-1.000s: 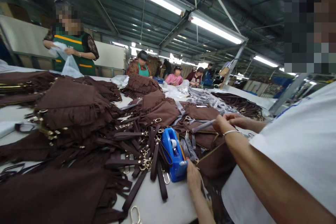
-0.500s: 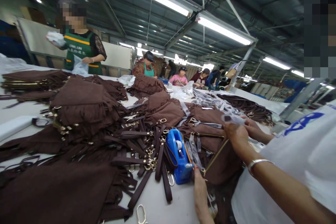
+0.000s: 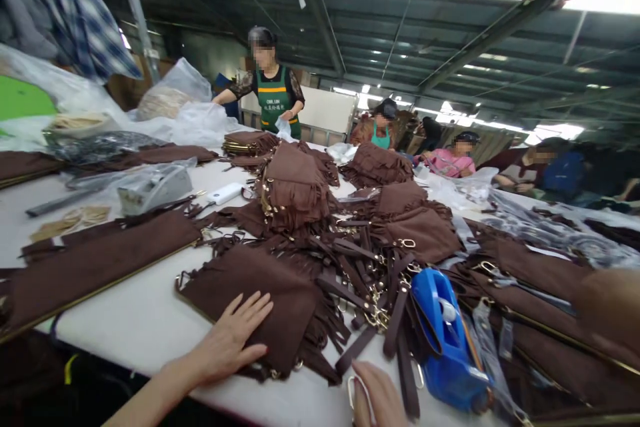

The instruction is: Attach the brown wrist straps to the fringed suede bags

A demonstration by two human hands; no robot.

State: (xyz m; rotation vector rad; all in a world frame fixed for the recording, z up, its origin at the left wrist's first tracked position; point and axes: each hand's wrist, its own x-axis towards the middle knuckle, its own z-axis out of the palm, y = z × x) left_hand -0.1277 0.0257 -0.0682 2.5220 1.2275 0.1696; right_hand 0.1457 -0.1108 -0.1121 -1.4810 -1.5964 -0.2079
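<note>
My left hand (image 3: 233, 340) lies flat on a dark brown fringed bag (image 3: 270, 293) near the table's front edge, its fingers stretched out. My right hand (image 3: 381, 395) is at the bottom centre with curled fingers around a gold metal clip (image 3: 356, 399), partly cut off by the frame. Beyond it are brown wrist straps (image 3: 397, 320) with gold clasps, and a blue tape dispenser (image 3: 447, 340) stands to its right.
Stacked fringed bags (image 3: 295, 187) stand mid-table, with flat bags (image 3: 540, 273) at right. A co-worker's blurred hand (image 3: 607, 300) reaches in there. At left are a long brown bag (image 3: 105, 267) and a plastic-wrapped dispenser (image 3: 155, 190). Several people sit or stand beyond.
The view has swung left. My left hand has come into view on the bag; my right hand has left the dispenser's side and holds the clip.
</note>
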